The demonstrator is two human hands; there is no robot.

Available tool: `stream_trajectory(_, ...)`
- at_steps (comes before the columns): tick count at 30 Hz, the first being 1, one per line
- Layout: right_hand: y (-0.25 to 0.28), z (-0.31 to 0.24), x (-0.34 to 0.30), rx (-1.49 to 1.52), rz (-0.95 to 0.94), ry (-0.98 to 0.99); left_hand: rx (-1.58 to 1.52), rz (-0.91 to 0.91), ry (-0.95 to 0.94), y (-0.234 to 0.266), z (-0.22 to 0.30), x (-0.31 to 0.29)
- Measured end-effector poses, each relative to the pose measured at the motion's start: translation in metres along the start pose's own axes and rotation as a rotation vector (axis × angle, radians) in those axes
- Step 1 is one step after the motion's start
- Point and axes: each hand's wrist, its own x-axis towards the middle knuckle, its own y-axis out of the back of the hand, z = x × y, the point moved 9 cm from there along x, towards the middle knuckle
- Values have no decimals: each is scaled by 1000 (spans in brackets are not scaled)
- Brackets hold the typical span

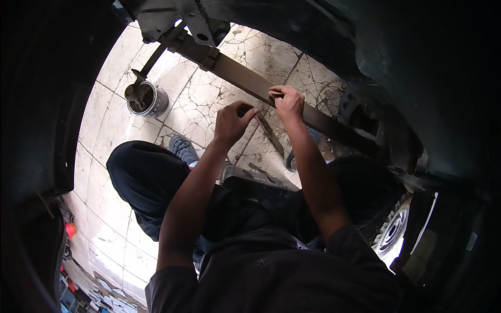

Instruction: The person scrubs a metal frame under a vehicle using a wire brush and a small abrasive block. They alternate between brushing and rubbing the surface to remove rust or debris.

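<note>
A long flat brown metal bar, a leaf spring [242, 78], runs slantwise across the view from upper left to lower right. My right hand [289, 103] is at its middle, fingers closed against its surface; what they pinch, if anything, is too small to make out. Just left of it, on the near side of the bar, my left hand [230, 122] has its fingers curled toward the thumb. Whatever lies inside that curl is in shadow. Beyond the left fingertips a narrow brush-like tool [270, 134] is seen low down, near the floor.
Dark vehicle bodywork [412, 62] arches around me. A metal can [155, 102] stands at the left, beneath a hanging rod with a rounded end [133, 93]. Cracked tiles [195, 104] cover the floor. A toothed wheel [392, 229] shows at lower right, and mixed items lie at lower left.
</note>
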Motion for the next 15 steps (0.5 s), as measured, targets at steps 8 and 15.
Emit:
stream_trajectory(8,-8,0,26,-171,0,-43,-84,-7,64,-5,2,4)
stream_trajectory(15,-12,13,13,-196,-103,-54,-84,-4,81,4,2,2)
